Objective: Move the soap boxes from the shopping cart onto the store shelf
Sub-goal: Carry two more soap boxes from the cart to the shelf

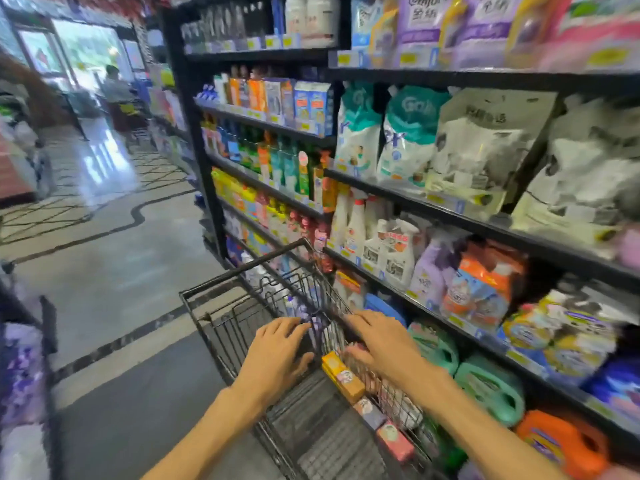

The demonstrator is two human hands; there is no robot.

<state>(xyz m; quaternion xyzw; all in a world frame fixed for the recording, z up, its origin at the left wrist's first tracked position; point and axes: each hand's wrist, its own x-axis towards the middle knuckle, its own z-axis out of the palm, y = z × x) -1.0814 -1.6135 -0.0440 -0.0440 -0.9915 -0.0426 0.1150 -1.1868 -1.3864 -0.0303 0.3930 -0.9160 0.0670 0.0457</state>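
A black wire shopping cart stands in the aisle beside the store shelf. Soap boxes lie in a row along the cart's right side: an orange-yellow box, a purple-white box and a pink box. My left hand hovers over the cart's middle with fingers spread and holding nothing. My right hand reaches over the cart's right wall, fingers extended, just above the orange-yellow box. Whether it touches the box is unclear. A purple item sits deeper in the cart, blurred.
The shelf at right carries detergent bags, spray bottles and jugs on several levels. A tiled aisle floor runs left toward a bright doorway, where a person stands far off. Purple goods sit at the left edge.
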